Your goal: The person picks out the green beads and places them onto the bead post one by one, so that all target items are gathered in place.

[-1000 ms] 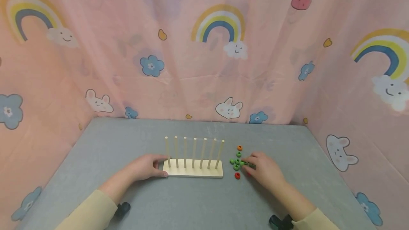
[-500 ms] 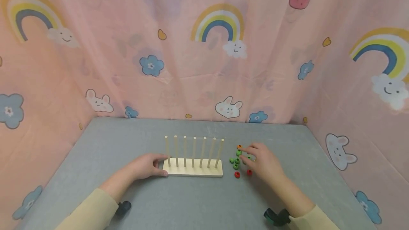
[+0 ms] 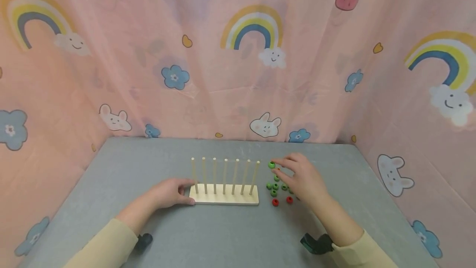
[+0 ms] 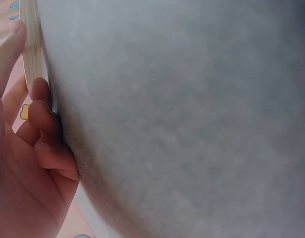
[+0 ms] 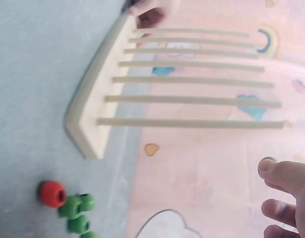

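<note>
A pale wooden peg rack [image 3: 224, 199] with several upright pegs stands on the grey table. My left hand [image 3: 169, 194] grips its left end, thumb at the front edge and fingers behind; the left wrist view shows fingers at the wooden base [image 4: 33, 54]. My right hand [image 3: 303, 179] pinches a green bead [image 3: 272, 165] between thumb and fingertips, raised just right of the rightmost peg's top. In the right wrist view the thumb hides most of that bead [image 5: 267, 160]. Below the right hand lie several green beads [image 3: 275, 186] and red beads [image 3: 275, 202].
An orange bead behind the right fingers is mostly hidden. The grey table [image 3: 223, 239] reaches back to a pink printed curtain [image 3: 208, 106], which also hangs at both sides. A dark strap device [image 3: 316, 243] sits at the right wrist, another [image 3: 144, 241] at the left.
My right hand has picked a green bead from the group, lifted it and carried it up and left toward the rack's right end. My left hand stays on the rack.
</note>
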Action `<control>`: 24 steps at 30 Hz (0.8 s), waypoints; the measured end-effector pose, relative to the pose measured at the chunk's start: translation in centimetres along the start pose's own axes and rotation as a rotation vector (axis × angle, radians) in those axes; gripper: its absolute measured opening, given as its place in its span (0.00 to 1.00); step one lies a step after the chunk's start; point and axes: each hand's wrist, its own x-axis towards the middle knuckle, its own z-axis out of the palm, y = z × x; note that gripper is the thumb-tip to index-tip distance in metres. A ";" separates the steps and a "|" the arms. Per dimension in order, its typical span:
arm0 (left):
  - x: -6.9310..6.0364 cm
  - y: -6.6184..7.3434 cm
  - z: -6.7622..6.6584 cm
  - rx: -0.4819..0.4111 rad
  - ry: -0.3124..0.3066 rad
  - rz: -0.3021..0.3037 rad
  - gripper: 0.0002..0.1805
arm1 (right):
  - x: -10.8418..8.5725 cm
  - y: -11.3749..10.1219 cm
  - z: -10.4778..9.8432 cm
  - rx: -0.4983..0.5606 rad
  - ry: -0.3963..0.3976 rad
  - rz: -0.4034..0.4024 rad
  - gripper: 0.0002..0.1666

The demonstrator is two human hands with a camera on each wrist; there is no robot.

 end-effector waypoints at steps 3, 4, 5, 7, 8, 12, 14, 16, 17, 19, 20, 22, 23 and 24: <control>0.0 0.0 0.1 -0.006 0.000 -0.007 0.35 | 0.4 -0.6 -0.4 0.020 0.032 -0.024 0.17; 0.0 0.0 0.0 -0.010 0.000 -0.009 0.35 | 0.6 -0.8 -0.5 0.029 0.044 -0.032 0.17; 0.0 0.0 0.0 -0.012 0.001 -0.008 0.35 | 0.7 -1.0 -0.6 0.037 0.060 -0.044 0.18; 0.0 0.0 0.0 -0.017 0.003 -0.007 0.35 | 0.8 -1.3 -0.9 0.053 0.091 -0.067 0.18; 0.1 0.0 0.0 -0.016 0.004 -0.005 0.35 | 0.9 -1.5 -1.0 0.056 0.103 -0.077 0.18; 0.1 0.0 0.0 -0.009 0.008 -0.003 0.35 | 1.1 -2.0 -1.3 0.063 0.121 -0.097 0.18; 0.0 0.0 0.0 -0.007 0.008 -0.005 0.35 | 1.3 -2.2 -1.3 0.060 0.118 -0.096 0.18; -0.1 0.1 -0.1 -0.007 0.007 -0.006 0.35 | 1.3 -2.4 -1.2 0.061 0.113 -0.096 0.18; -0.1 0.1 -0.1 -0.008 0.007 -0.005 0.35 | 1.4 -2.4 -1.1 0.062 0.109 -0.095 0.18; -0.1 0.2 -0.1 -0.009 0.006 -0.005 0.35 | 1.5 -2.5 -1.0 0.068 0.100 -0.091 0.18; -0.1 0.2 -0.1 -0.011 0.006 -0.004 0.35 | 1.5 -2.5 -0.9 0.075 0.095 -0.091 0.18; -0.2 0.3 -0.1 -0.015 0.008 -0.004 0.35 | 1.6 -2.6 -0.8 0.087 0.086 -0.092 0.18; -0.2 0.3 -0.1 -0.015 0.011 -0.003 0.35 | 1.7 -2.6 -0.7 0.092 0.082 -0.094 0.18; -0.2 0.2 -0.1 -0.014 0.014 -0.002 0.35 | 1.7 -2.6 -0.7 0.096 0.079 -0.095 0.18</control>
